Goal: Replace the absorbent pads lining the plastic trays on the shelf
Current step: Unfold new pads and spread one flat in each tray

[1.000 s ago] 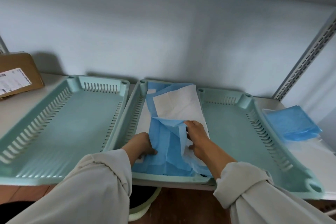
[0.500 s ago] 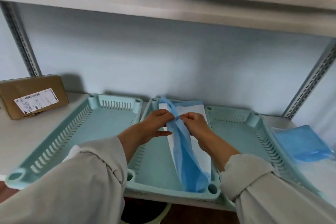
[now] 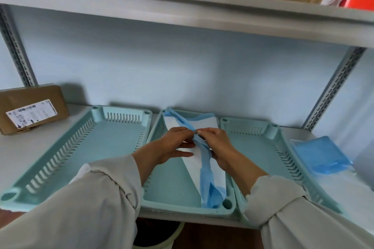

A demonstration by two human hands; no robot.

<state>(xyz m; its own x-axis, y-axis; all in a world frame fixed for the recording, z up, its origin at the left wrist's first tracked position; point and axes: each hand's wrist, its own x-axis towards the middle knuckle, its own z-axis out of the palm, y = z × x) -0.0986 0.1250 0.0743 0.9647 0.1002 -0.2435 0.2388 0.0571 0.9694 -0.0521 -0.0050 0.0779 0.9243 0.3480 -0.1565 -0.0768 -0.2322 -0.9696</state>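
Absorbent pad (image 3: 204,170), blue-backed and white-faced, is gathered into a long twisted strip in the middle tray (image 3: 172,184), and both hands hold it at its upper part: the left hand (image 3: 176,143) pinches the blue edge between thumb and fingertips, and the right hand (image 3: 217,145) is closed on it from the other side, the two grips almost touching. Nearer than the grip, the strip trails down to a crumpled end in the tray's near right corner. A second ago the same pad lay spread and rumpled low in this tray with the hands at its near end; since then they have travelled up along it and bunched it narrow, which probably means the old liner is being rolled up for removal, though it could be a fresh one being unfolded. To the left of the grip the left tray (image 3: 81,147) sits bare, and to the right the right tray (image 3: 269,159) is bare too, so at least two still need lining. Beyond the grip the pad's far end reaches the back wall of the middle tray. Far right, a folded blue stack of pads (image 3: 321,153) waits on the shelf (image 3: 22,147); far left stands a cardboard parcel (image 3: 30,109).
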